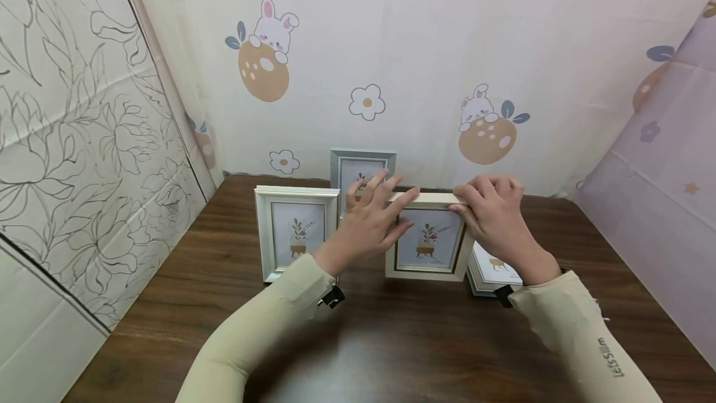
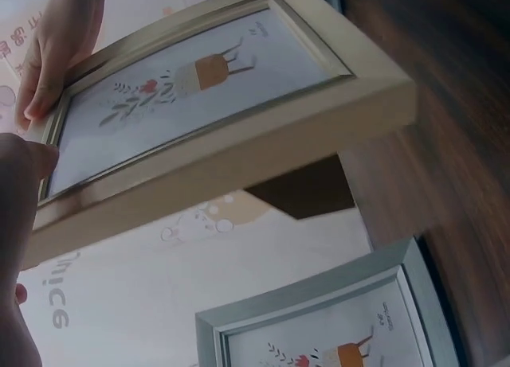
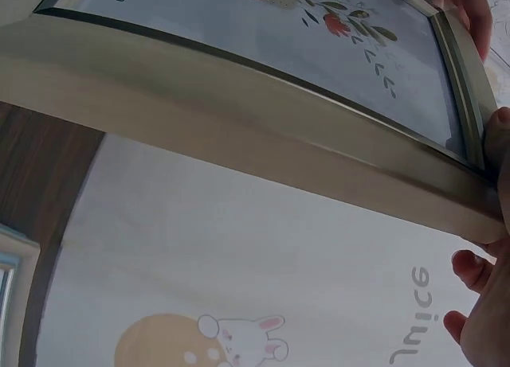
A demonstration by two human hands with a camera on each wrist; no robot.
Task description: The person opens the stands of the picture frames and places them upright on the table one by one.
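In the head view a cream picture frame [image 1: 427, 235] with a potted-plant print is held upright at its top edge, facing me. My right hand [image 1: 495, 216] grips its top right corner, thumb in front and fingers over the back. At the top left, my left hand [image 1: 369, 216] pinches the edge, its thumb on the front and its other fingers spread. The left wrist view shows that thumb [image 2: 44, 158] against the cream frame's face [image 2: 231, 80]. Whether the bottom edge touches the table, I cannot tell.
A white picture frame [image 1: 264, 235] stands to the left on the brown wooden table [image 1: 184, 303]. Farther back stands a grey-blue frame [image 1: 335, 163], partly behind my left hand. Stacked frames [image 1: 478, 278] lie flat at right, partly hidden. A patterned curtain [image 1: 391, 48] hangs behind.
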